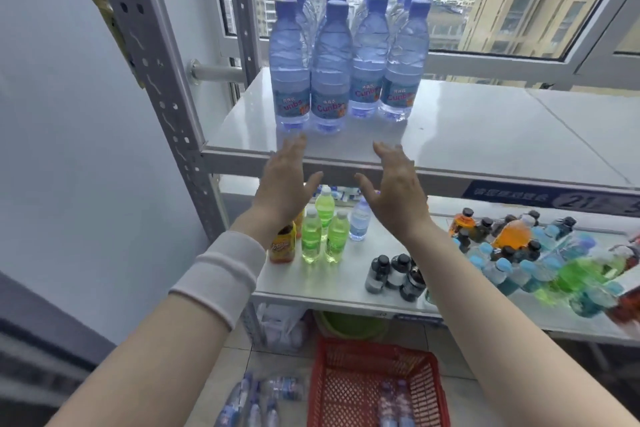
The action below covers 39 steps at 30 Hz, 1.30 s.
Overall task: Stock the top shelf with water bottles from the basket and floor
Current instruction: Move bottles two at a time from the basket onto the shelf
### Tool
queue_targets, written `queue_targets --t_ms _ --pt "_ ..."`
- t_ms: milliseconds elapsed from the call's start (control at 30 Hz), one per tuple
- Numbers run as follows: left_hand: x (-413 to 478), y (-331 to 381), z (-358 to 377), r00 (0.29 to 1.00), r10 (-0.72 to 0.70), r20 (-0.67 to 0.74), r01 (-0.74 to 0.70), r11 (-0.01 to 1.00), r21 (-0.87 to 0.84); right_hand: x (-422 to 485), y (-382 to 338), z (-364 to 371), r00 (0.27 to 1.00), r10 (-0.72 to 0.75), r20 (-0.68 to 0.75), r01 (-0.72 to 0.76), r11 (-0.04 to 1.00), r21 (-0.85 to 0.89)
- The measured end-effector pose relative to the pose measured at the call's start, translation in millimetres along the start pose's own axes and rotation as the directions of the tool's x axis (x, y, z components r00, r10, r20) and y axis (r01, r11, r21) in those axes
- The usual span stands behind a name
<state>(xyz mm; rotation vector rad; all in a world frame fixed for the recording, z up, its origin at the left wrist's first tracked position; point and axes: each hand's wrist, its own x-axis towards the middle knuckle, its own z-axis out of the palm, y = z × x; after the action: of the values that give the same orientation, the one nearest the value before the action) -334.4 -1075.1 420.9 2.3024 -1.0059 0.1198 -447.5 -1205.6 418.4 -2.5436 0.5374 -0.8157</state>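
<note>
Window-backed top shelf (485,135) holds four rows of bottles (346,55) at its left. Both hands, left (282,184) and right (394,191), hover spread and empty just before them. Next likely: reach down to the basket (374,381) or floor bottles (256,399).

Both arms extended forward, roughly parallel. Left hand (284,184) and right hand (394,187) raised, palms facing each other, fingers spread and empty (thumbs angled inward). White sleeve cuff (221,274) on left forearm; right forearm bare.
</note>
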Motion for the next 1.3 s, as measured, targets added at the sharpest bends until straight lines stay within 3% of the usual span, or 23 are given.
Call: queue_targets --t_ms 167,567,867,1167,1300 --pt "-71 34 21 0.999 0.016 0.048 -0.021 0.994 0.112 -80 29 -24 0.997 -0.024 0.074 0.031 0.994 -0.103" --pt "-231 65 82 0.943 0.025 0.331 -0.079 0.986 0.150 -269 46 -30 0.958 0.157 0.239 -0.104 0.970 -0.222" --pt "-340 67 131 0.878 0.020 0.479 -0.061 0.996 0.072 -405 52 -17 0.867 0.340 0.364 -0.257 0.932 -0.257" --pt "-417 90 195 0.735 -0.070 0.675 -0.073 0.981 0.182 -505 105 -28 0.679 0.505 0.533 -0.381 0.863 -0.332" --pt "-431 101 218 0.693 -0.097 0.714 -0.049 0.982 0.181 -515 127 -30 0.634 0.541 0.552 -0.431 0.841 -0.328"
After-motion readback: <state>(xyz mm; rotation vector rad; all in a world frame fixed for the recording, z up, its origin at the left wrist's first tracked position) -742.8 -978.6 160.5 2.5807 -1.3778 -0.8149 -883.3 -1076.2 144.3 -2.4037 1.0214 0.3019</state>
